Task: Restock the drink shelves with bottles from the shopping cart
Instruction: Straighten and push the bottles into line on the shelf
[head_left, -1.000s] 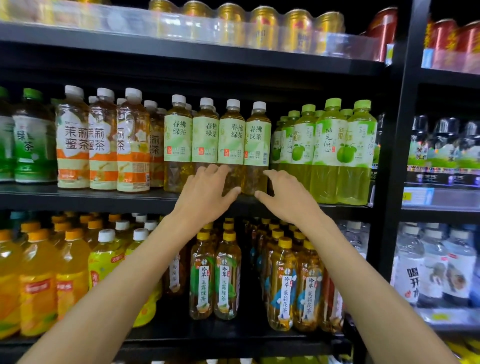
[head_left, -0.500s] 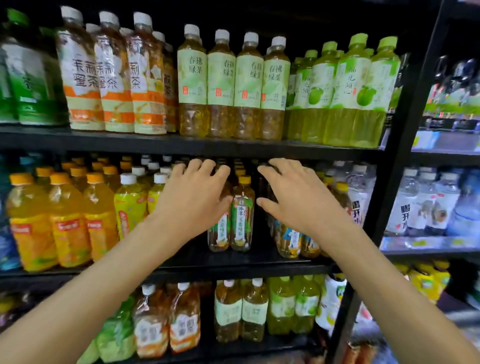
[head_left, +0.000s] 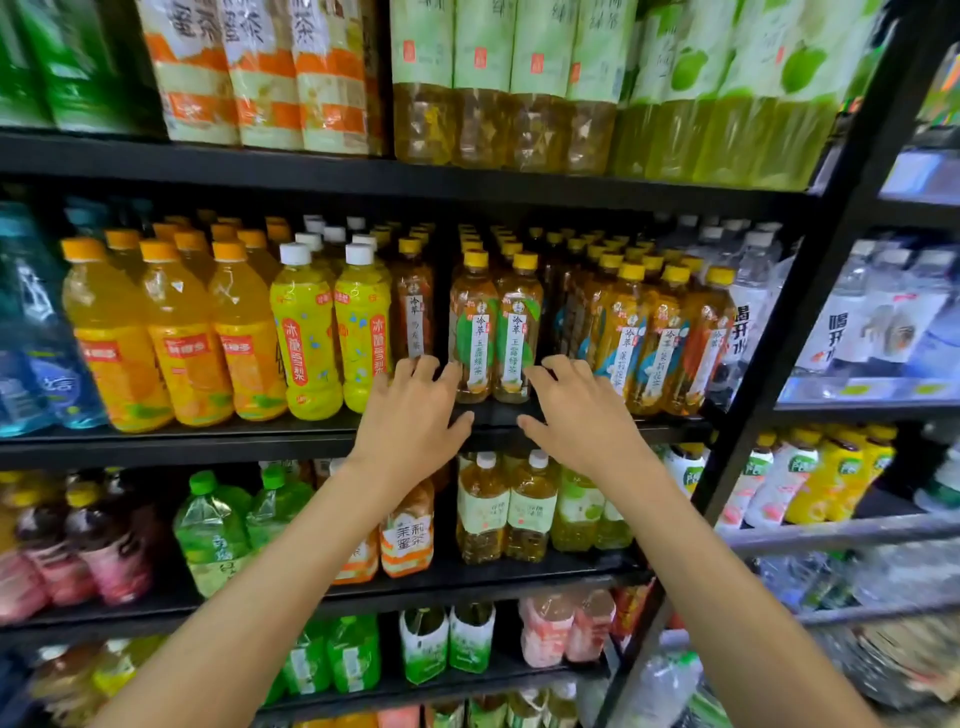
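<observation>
While your left hand (head_left: 415, 415) and right hand (head_left: 579, 415) stretch forward with fingers spread, holding nothing, the two green-labelled tea bottles (head_left: 474, 332) stand upright between them on the middle shelf (head_left: 208, 441) — amber, yellow-capped. Blue-labelled bottles (head_left: 649, 343) crowd just beside them on your right, a brown tea bottle (head_left: 415, 312) on your left.

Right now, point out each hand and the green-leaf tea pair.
left hand (head_left: 415, 418): head view, back of hand.
right hand (head_left: 582, 415): head view, back of hand.
green-leaf tea pair (head_left: 475, 338): head view, left bottle's label.
</observation>
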